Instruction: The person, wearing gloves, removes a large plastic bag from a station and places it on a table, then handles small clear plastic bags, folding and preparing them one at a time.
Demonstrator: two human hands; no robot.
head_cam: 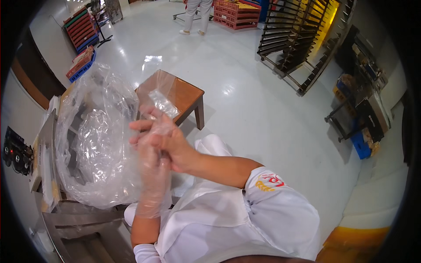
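Observation:
My left hand wears a thin clear plastic glove that reaches past the wrist. Against it, with fingers crossing over and between its fingers, lies my right hand; its wrist looks bare. Motion blur hides how firmly the fingers close. Just left of both hands, a large clear plastic bag stands wide at the mouth, with crumpled clear plastic inside. Beyond the hands, flat clear plastic sleeves lie on a brown wooden stool.
Below left is a dark chair. Stacked red crates, a metal tray rack and a standing person are farther off. A blue crate sits at right, more crates at upper left.

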